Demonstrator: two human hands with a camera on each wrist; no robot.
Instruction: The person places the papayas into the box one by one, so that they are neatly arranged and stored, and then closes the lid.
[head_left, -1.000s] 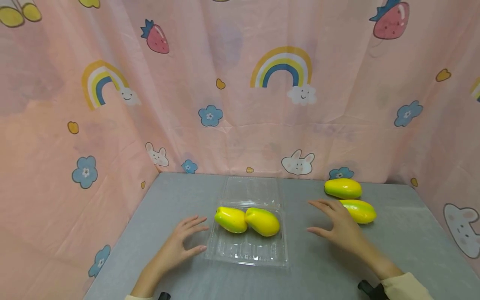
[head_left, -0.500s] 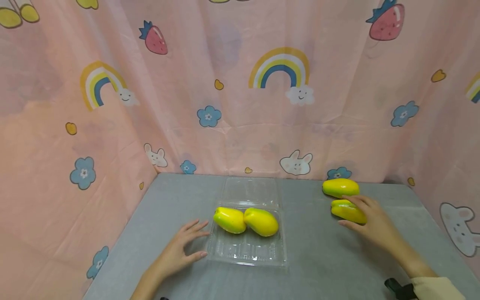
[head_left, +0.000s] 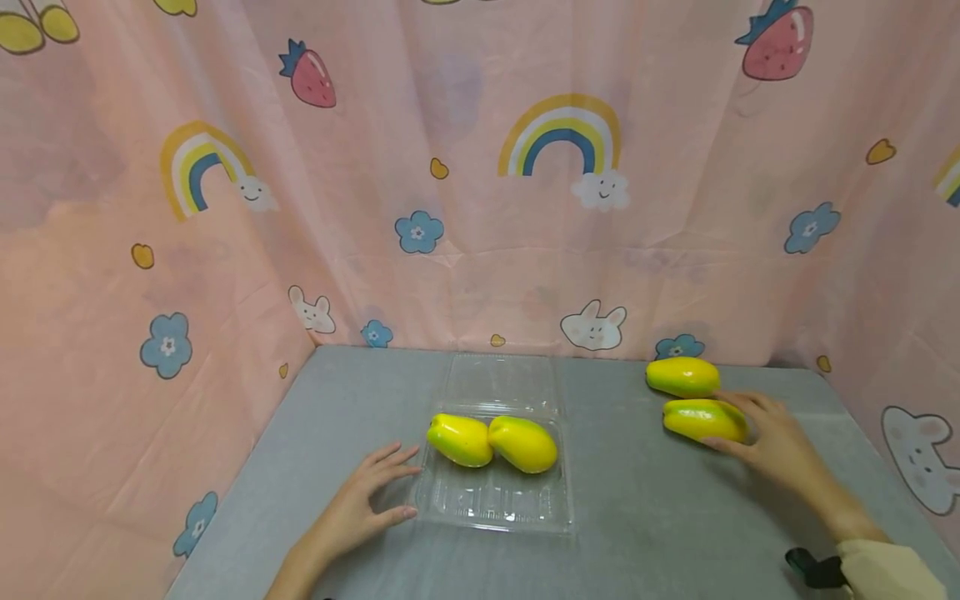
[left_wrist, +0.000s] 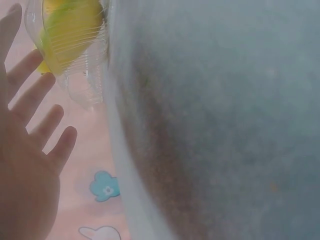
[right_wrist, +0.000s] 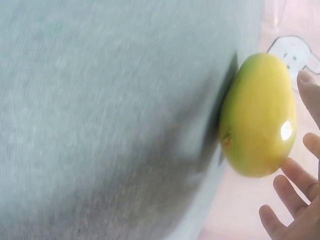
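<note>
In the head view, two yellow-green papayas, a left one (head_left: 460, 440) and a right one (head_left: 523, 444), lie side by side in a clear plastic clamshell box (head_left: 495, 504) with its lid (head_left: 502, 383) folded back. My left hand (head_left: 360, 504) is at the box's left edge, its fingers spread and nothing held; the left wrist view shows the fingertips (left_wrist: 47, 80) beside the box wall. At the right, my right hand (head_left: 780, 442) reaches around the right end of the nearer loose papaya (head_left: 697, 418), thumb at its front, fingers behind. In the right wrist view, the fingers stay spread beside this papaya (right_wrist: 260, 115).
Just behind the nearer loose papaya lies another papaya (head_left: 682, 377). Everything stands on a grey table (head_left: 622, 517). A pink printed curtain (head_left: 480, 283) hangs along the table's back and sides.
My right hand has moved right, past the nearer loose papaya, to its right end. My left hand has stayed by the box. The papayas in the box have not moved.
</note>
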